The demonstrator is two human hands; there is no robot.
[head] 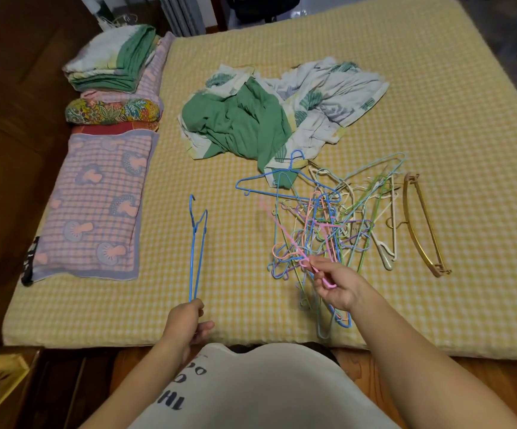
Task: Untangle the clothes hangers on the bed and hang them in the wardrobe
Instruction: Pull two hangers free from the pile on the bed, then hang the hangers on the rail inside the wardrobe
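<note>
The left hand (189,320), low and left of centre, grips one blue wire hanger (197,252) by its bottom end; the hanger stands edge-on above the bed, its hook at the top. The right hand (337,286), low and right of centre, pinches the hook of one pink hanger (285,239), whose body runs up and left, blurred, over the left edge of the tangle.

The tangled pile of hangers (337,224) lies on the bed (436,103), right of centre. Its wires in blue, pink, green, purple and cream cross so thickly that they cannot be counted. One larger blue hanger (282,181) lies at the pile's upper left, partly on a crumpled green-and-white cloth (251,119). One gold-coloured hanger (421,224) lies apart, just right of the pile.

At the left of the frame lie one checked pillow with mushroom shapes (96,205), above it one floral cushion (111,111) and one folded stack of bedding (111,57). A black tag at the pillow's lower corner bears marks too small to read.

A white shirt (266,391) fills the bottom centre; its dark printed letters are upside down and cut off, not readable as words. The wardrobe is not visible.
</note>
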